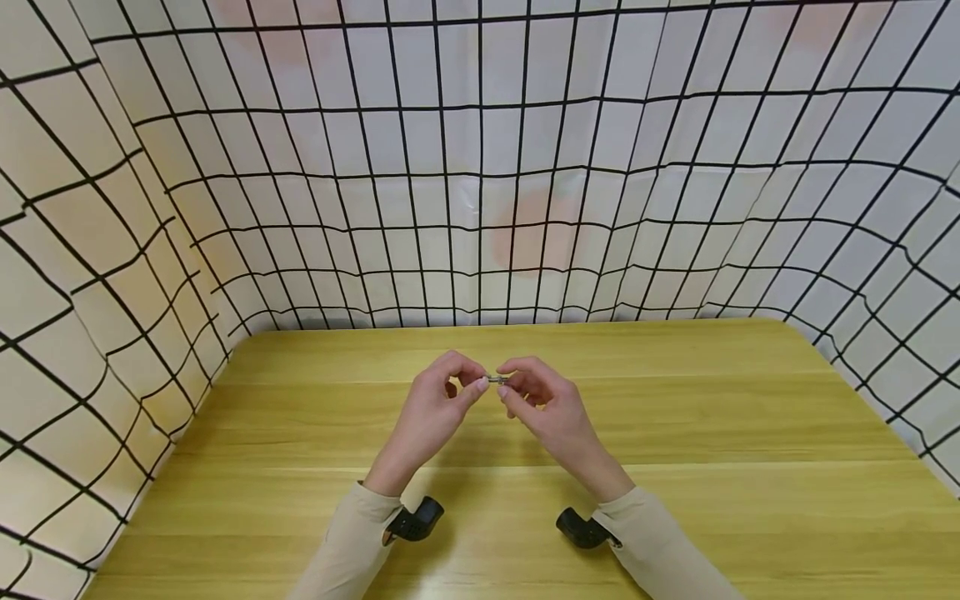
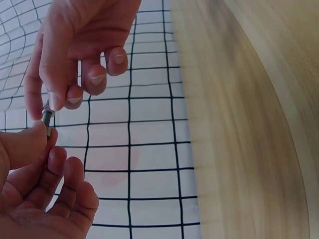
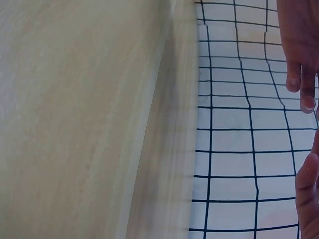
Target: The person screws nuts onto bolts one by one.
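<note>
A small, slender metal piece (image 1: 497, 379) is held level between both hands above the table. Its kind is too small to tell. My left hand (image 1: 438, 400) pinches one end between thumb and forefinger, and my right hand (image 1: 551, 402) pinches the other. In the left wrist view, the metal piece (image 2: 47, 117) runs from the left hand (image 2: 35, 184) below to the right hand (image 2: 82, 45) above; the fingertips cover its ends. Only parts of the left hand (image 3: 301, 45) and right hand (image 3: 309, 194) appear at the right wrist view's edge.
Beneath the hands lies a wood-grain table (image 1: 720, 433). White cloth with a black grid (image 1: 405, 200) stands behind the table and along both sides. Each sleeve cuff carries a black wrist camera, one at the left (image 1: 416, 519) and one at the right (image 1: 583, 529).
</note>
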The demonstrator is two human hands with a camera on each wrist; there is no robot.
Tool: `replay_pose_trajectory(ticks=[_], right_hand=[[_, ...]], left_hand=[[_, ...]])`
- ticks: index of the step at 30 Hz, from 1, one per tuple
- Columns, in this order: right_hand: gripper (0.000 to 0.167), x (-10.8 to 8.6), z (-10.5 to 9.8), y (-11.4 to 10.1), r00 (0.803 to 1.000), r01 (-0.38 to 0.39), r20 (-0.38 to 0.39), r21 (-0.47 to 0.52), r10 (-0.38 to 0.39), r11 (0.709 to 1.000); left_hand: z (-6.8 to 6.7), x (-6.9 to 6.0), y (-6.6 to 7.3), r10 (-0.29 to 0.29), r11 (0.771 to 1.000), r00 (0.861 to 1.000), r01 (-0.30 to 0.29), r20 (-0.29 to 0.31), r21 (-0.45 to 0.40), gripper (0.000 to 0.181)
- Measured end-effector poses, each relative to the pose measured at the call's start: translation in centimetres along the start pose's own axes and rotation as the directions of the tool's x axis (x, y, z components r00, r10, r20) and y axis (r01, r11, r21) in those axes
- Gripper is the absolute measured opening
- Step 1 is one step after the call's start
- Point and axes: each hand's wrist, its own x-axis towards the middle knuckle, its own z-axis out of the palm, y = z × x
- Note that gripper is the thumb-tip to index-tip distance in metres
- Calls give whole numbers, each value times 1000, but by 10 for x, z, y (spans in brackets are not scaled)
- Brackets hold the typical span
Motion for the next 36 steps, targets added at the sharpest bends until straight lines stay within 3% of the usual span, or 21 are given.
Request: replay_pose_trajectory(ticks=[8, 18, 24, 31, 36], right_hand=[[17, 0, 1, -4, 1000, 11, 12, -4, -11, 1000], [5, 0, 0, -4, 996, -73, 50, 30, 72, 997], [10, -1, -2, -5, 993, -105, 57, 50, 102, 993], [10, 0, -2, -4, 990, -135, 55, 24, 133, 991], [32, 1, -3, -6, 994, -99, 39, -3, 99, 995]], left_hand=[[0, -1, -1, 19, 1000, 1000, -19, 6, 3, 4], [0, -2, 1, 34, 999, 999, -33, 23, -20, 4], [2, -1, 0, 49, 999, 998, -49, 37, -14, 5], [3, -1, 0, 51, 999, 999, -51, 11, 1, 5], [2, 0, -1, 40, 999, 999, -40, 5, 16, 2]])
